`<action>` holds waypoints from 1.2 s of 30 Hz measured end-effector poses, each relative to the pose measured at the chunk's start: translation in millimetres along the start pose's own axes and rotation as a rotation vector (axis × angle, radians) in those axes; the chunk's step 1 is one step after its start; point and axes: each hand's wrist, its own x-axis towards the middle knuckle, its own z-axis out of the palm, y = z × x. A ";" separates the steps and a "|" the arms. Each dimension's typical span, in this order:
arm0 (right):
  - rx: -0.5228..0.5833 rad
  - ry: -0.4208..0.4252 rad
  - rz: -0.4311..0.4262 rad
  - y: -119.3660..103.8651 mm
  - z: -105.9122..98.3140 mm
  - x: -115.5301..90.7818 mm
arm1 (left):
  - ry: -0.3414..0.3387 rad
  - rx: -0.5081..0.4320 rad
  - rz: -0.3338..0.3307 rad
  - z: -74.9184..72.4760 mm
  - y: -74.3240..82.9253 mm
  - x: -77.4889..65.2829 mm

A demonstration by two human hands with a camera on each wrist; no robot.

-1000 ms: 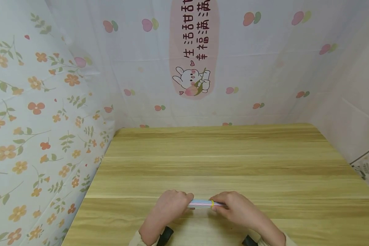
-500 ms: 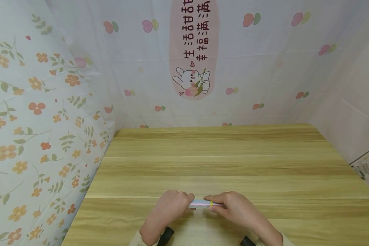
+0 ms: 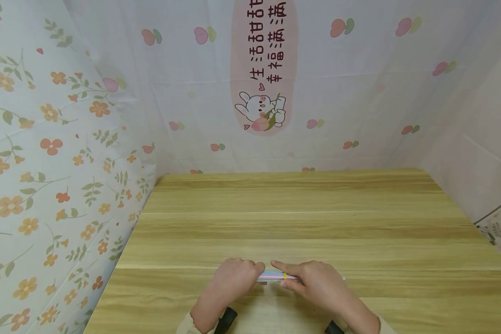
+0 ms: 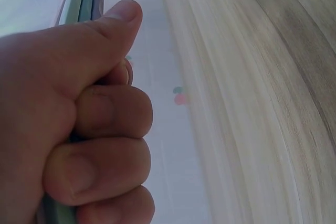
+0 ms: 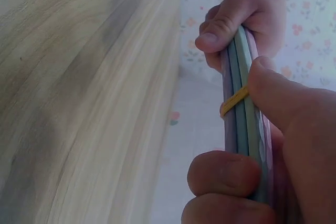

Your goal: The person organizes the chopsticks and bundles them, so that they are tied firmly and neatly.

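A bundle of pastel pencils (image 3: 272, 277), in blue, green, purple and pink, is held level above the front of the table between both hands. My left hand (image 3: 235, 277) wraps its fingers round the left end, its thumb lying along the pencils in the left wrist view. A yellow rubber band (image 5: 234, 102) circles the bundle right of that fist. My right hand (image 3: 323, 282) grips the right part, fingers curled underneath; its thumb (image 5: 270, 80) presses beside the band in the right wrist view. The palms hide both ends, apart from a thin tip beyond the right hand.
The wooden table (image 3: 292, 218) reaches back to a white printed curtain (image 3: 183, 93). A flowered cloth (image 3: 67, 185) hangs along the left side, and a pale cloth (image 3: 472, 153) hangs on the right. Black wrist straps (image 3: 225, 320) show below the cuffs.
The right hand has shifted slightly left along the pencils, and the yellow rubber band has crept left with it. A thin tip has come into view right of that hand. The left hand barely moved.
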 end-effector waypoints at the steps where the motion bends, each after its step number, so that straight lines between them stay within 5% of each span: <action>1: -0.014 0.007 -0.009 0.5 0.9 0.5 | 0.006 0.003 0.001 0.5 -0.2 0.0; 8: -0.094 0.044 -0.053 2.7 2.1 4.1 | 0.034 0.014 -0.004 3.8 -1.8 -0.7; 25: 0.086 -0.047 -0.121 2.2 -9.0 7.6 | 0.026 0.021 -0.015 2.3 -4.1 0.3; 36: 0.180 -0.035 -0.045 2.4 -5.0 4.5 | 0.008 0.010 -0.004 1.1 -2.7 -0.4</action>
